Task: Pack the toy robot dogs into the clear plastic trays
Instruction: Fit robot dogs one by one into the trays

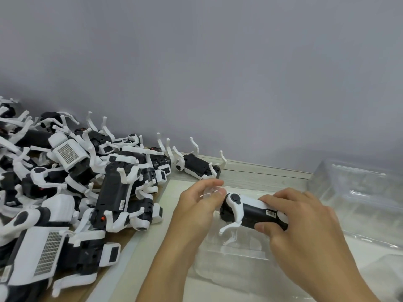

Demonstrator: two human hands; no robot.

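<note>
My right hand (303, 227) grips a black-and-white toy robot dog (246, 211) by its body, lying on its side just above a clear plastic tray (237, 256) in front of me. My left hand (196, 205) pinches the tray's upper left edge between thumb and fingers, next to the dog's head end. The dog's white legs hang down toward the tray's cavity.
A big heap of several toy robot dogs (72, 188) fills the left side. One lone dog (196, 164) lies on its back by the grey wall. A stack of clear trays (359, 188) stands at the right. A pale sheet (174, 188) lies under the tray.
</note>
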